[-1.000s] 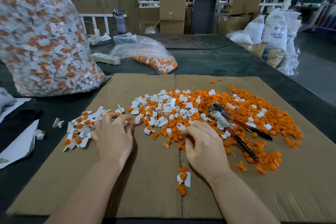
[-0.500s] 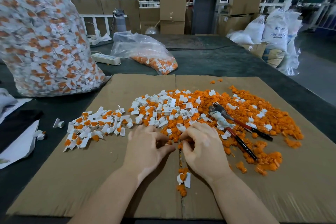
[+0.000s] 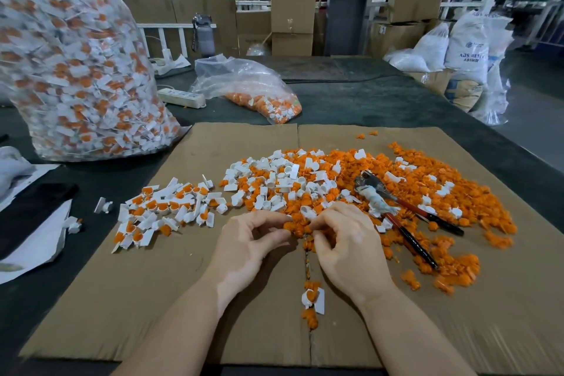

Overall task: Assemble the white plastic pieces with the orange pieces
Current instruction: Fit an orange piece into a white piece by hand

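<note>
Two bare hands meet at the near edge of the mixed heap of loose white plastic pieces [image 3: 283, 180] and orange plastic pieces [image 3: 406, 189] on the flat brown cardboard sheet [image 3: 152, 284], left hand [image 3: 248, 241] loosely curled and seemingly empty, right hand [image 3: 348, 244] pinching a small orange piece.

Loose white plastic pieces [image 3: 276, 180] lie mixed into a wide heap of small orange pieces [image 3: 421, 189] on the cardboard. Left of it sits a cluster of joined white-and-orange pieces [image 3: 164, 207], lying flat and jumbled.
</note>
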